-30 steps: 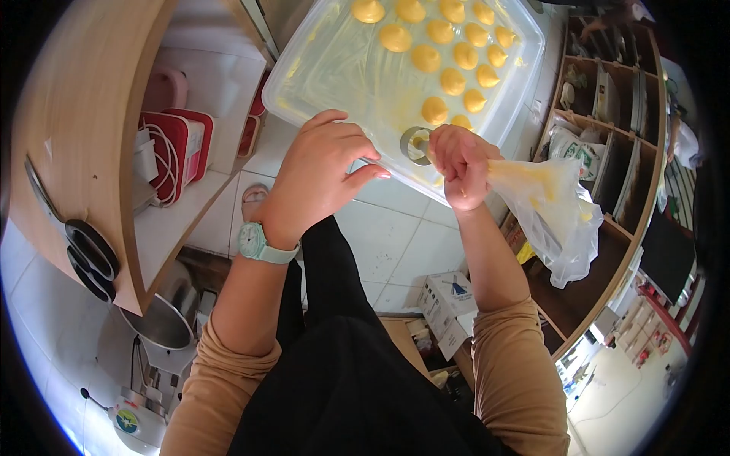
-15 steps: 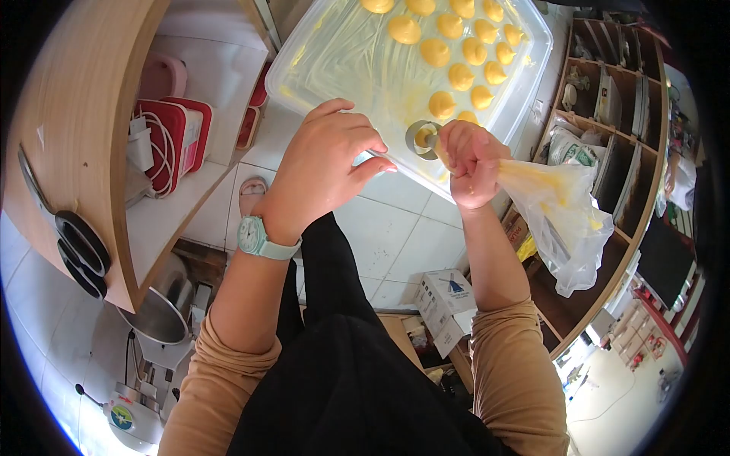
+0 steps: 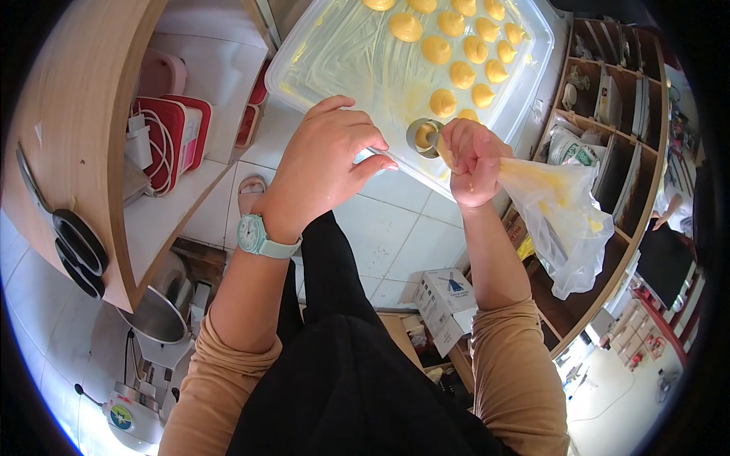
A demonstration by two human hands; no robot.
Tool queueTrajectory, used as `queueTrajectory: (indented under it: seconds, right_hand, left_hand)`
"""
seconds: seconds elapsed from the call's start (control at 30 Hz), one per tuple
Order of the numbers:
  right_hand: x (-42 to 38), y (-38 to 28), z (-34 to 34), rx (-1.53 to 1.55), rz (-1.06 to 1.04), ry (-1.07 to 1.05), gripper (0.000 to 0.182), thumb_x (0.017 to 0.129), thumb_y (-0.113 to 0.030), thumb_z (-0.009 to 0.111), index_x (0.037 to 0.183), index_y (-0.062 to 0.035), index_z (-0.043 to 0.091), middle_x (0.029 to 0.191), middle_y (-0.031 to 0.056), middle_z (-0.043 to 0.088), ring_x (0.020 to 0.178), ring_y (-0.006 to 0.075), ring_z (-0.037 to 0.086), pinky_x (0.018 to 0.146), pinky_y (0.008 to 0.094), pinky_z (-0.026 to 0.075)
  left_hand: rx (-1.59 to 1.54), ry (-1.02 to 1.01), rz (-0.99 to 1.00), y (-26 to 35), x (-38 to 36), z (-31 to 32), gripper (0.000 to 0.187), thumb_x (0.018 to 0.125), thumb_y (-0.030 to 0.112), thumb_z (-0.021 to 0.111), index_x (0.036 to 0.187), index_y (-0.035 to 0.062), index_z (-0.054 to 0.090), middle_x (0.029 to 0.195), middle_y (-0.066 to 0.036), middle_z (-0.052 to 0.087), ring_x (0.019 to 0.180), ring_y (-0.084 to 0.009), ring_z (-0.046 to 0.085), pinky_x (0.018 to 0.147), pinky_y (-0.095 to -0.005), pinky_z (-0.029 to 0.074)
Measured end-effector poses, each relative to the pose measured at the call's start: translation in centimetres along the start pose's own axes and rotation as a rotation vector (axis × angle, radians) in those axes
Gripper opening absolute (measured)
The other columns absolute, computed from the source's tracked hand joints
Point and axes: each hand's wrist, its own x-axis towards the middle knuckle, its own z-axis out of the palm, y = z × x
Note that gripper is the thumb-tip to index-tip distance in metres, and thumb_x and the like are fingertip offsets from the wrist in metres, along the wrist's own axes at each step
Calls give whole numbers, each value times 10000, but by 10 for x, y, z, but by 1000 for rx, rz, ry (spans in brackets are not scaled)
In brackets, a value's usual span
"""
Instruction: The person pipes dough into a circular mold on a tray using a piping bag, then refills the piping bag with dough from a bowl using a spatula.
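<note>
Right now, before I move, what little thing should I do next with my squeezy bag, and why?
I'd probably give the bag one more gentle squeeze with your right hand, holding the tip steady. The tip is at the ring, and the yellow blob inside it looks smaller than the pointy blobs nearby, though the tip hides part of it.

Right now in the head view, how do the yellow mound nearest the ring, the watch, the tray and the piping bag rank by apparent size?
1. Tray, though cut off by the frame
2. Piping bag
3. Watch
4. Yellow mound
</note>
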Motion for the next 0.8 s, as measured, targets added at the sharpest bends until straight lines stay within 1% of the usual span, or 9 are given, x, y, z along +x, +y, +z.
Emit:
queueTrajectory:
  seconds: [0.43, 0.8]
  right_hand:
    - [0, -2, 3, -13, 19, 53, 394, 882, -178, 388, 511, -91, 286, 448, 4, 284, 427, 133, 266, 476, 300, 286]
    - [-2, -1, 0, -63, 18, 53, 382, 876, -171, 383, 515, -81, 293, 452, 9, 283, 434, 142, 261, 473, 303, 285]
  left_hand:
    - [0, 4, -1, -1, 0, 1, 192, 695, 209, 736, 722, 55, 625, 728, -41, 626, 714, -236, 593, 891, -395, 425]
    - [3, 2, -4, -1, 0, 1, 189, 689, 206, 741, 721, 60, 625, 732, -42, 630, 709, -235, 595, 889, -393, 427]
